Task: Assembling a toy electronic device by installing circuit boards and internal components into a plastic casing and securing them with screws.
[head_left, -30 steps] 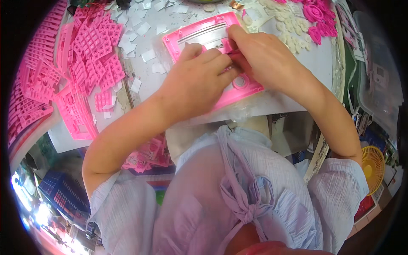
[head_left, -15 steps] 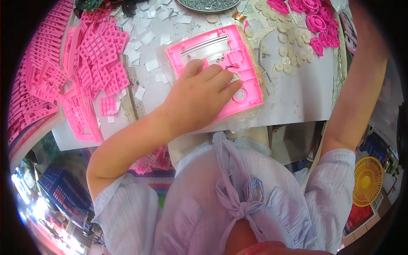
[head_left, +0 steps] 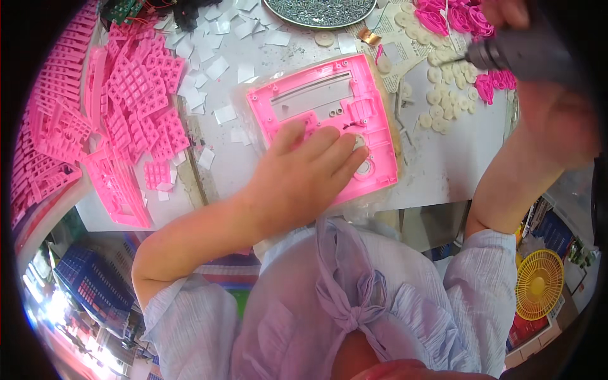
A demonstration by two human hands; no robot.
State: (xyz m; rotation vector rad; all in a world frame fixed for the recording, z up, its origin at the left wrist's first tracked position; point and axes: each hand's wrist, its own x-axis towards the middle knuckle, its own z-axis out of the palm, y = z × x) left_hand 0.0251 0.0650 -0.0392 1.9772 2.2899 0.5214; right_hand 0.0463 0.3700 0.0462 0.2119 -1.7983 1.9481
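Note:
A pink plastic casing (head_left: 381, 142) lies open side up on a padded, plastic-wrapped board in front of me. Inside it are a clear window strip, posts, a small dark wire and a round opening. My left hand (head_left: 304, 168) rests over its lower left part, fingers bent and pressed down onto it; the fingertips partly cover a whitish disc and a pink keypad piece. At the upper right, my right hand (head_left: 560, 120) is wrapped round a dark electric screwdriver (head_left: 506, 54), slightly blurred. Its bit points left, above pale round discs (head_left: 440, 107).
Pink keypads (head_left: 136, 95) and pink frames (head_left: 117, 187) are heaped at the left, beside scattered white paper squares (head_left: 225, 114). A round dish of small screws (head_left: 320, 12) stands at the back. Pink coils (head_left: 462, 19) lie back right. A yellow basket (head_left: 539, 285) is low at the right.
My right hand has come into view from beyond the upper right edge, with the electric screwdriver in it. My left hand stays on the casing; the whole bench sits slightly lower in view.

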